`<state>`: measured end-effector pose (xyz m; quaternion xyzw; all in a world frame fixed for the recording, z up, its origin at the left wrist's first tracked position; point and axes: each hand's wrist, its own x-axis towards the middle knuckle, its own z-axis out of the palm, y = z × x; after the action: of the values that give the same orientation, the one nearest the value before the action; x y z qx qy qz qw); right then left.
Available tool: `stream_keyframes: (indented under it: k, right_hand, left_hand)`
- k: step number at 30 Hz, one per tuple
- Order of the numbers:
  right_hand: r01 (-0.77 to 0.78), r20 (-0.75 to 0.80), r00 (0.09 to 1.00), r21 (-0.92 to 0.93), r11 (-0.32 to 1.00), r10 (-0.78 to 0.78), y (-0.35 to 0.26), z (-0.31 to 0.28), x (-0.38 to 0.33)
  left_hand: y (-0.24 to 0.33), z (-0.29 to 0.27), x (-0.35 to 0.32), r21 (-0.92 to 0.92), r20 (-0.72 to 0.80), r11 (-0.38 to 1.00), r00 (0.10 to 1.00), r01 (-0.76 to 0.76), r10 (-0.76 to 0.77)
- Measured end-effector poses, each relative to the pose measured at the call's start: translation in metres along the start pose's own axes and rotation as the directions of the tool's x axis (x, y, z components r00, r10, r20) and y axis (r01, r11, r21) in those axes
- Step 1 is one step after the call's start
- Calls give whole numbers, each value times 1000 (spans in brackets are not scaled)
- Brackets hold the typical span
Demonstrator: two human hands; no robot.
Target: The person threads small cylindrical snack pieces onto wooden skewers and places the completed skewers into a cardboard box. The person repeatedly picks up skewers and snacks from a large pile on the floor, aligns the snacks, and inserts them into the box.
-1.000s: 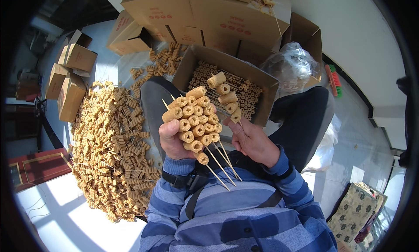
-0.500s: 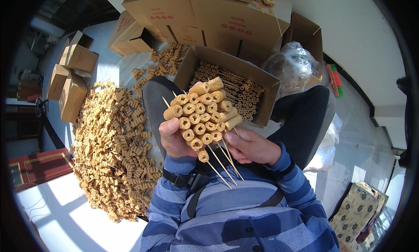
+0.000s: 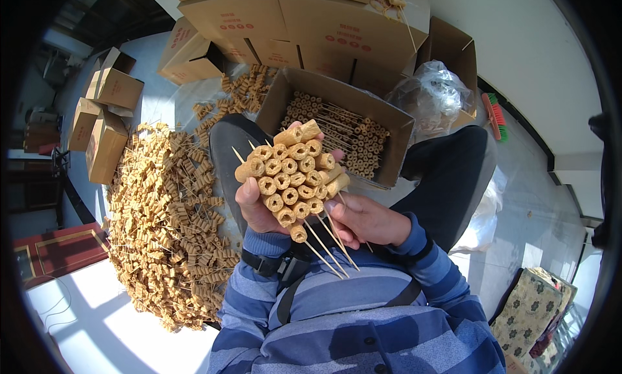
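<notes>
Cardboard boxes [image 3: 337, 24]; hands [image 3: 311, 212] grip tubular skewers [image 3: 291, 179].

Sunlit pale floor [image 3: 97, 328]; stacked cardboard boxes [image 3: 324, 24] at twelve o'clock, white wall [image 3: 531, 43] at two, dark red mat [image 3: 52, 254] at eight.

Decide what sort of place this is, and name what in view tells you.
Probably a small food-packing workroom: a big heap of skewered rolls on the floor, stacked cardboard cartons, and an open box of finished skewers before the seated person.

The left hand [image 3: 256, 205] is raised with fingers curled closed, and the right hand [image 3: 369, 222] lies just beside it, fingers bent.
</notes>
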<state>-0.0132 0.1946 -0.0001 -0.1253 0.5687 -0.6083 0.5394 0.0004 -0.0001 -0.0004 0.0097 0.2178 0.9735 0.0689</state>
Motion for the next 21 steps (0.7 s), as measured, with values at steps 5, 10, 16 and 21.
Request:
stream_keyframes:
  k: [5, 10, 16, 21]
  right_hand:
    - [-40, -84, 996, -166, 985, 26, -8, 5, -4]
    - [61, -157, 980, -349, 935, -123, -21, 8, -9]
    - [194, -386, 852, -397, 897, -354, -46, -5, -26]
    - [356, -382, 841, -141, 924, -383, -73, -22, 10]
  left_hand:
    - [0, -9, 3, 1, 21, 1000, 999, -27, 27]
    - [1, -11, 2, -12, 20, 999, 999, -46, 46]
    - [0, -10, 2, 12, -4, 999, 999, -47, 47]
    - [-6, -11, -3, 8, -32, 998, 998, -57, 58]
